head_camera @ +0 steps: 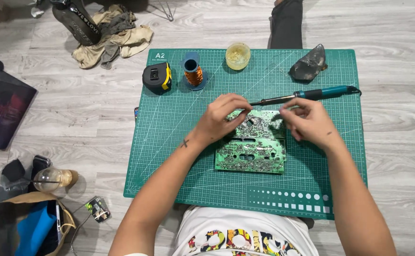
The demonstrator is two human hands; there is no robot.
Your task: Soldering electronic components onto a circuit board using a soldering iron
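Both hands' grip pinching green circuit board (251,149), left hand (220,121), right hand (308,122), solder-speckled, slotted.

**Materials and finishes on the cutting mat**

The green circuit board (250,150) is showing a glossy lacquered face dotted with dull silver solder. The cutting mat (169,142) beneath it is looking like matt, smooth rubbery plastic. The soldering iron (307,95) is pairing a dark metal shaft with a teal plastic grip. Copper wire on the spool (193,72) is gleaming. The floor (84,123) is appearing as pale, grained wood, and the crumpled rag (115,35) is soft beige cloth.
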